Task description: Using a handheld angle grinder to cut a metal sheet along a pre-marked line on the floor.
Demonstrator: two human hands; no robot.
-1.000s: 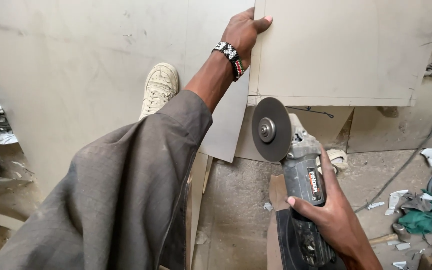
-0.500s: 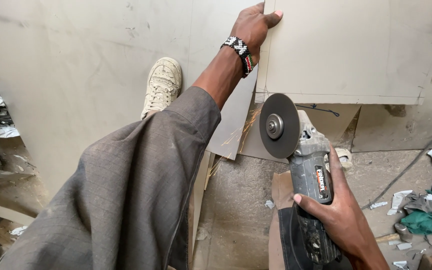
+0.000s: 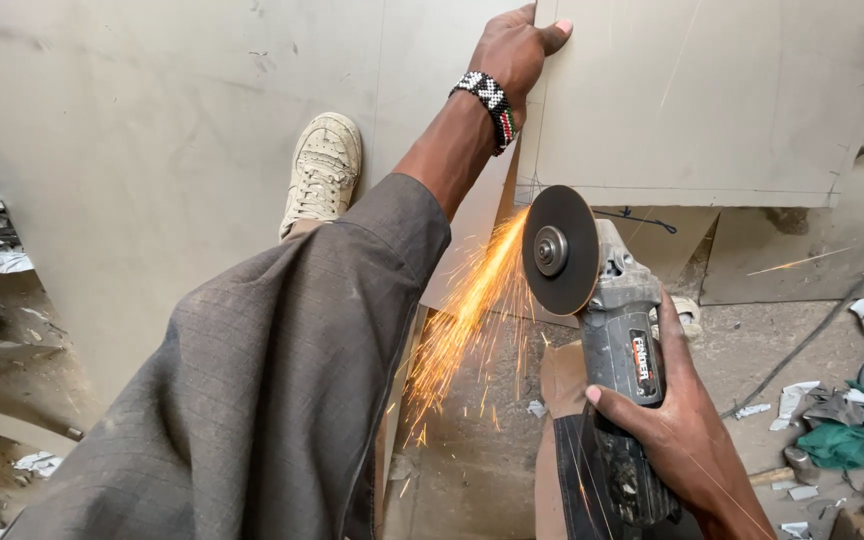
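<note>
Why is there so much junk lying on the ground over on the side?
Torn scraps of metal, paper and green cloth lie strewn on the floor right of the angle grinder. They look like offcuts, messy and underfoot.

Dusty concrete floor [image 3: 472,470] strewn with metal scraps [image 3: 852,420], daylit.

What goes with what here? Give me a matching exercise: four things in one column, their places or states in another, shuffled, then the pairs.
Things:
1. left hand
2. right hand
3. cutting disc
4. pale shoe

Places or states:
A. throwing orange sparks at the sheet's edge
B. planted flat on the big metal sheet
C. pressing the upper metal panel
D. gripping the angle grinder

Pairs: 1-C, 2-D, 3-A, 4-B
</note>
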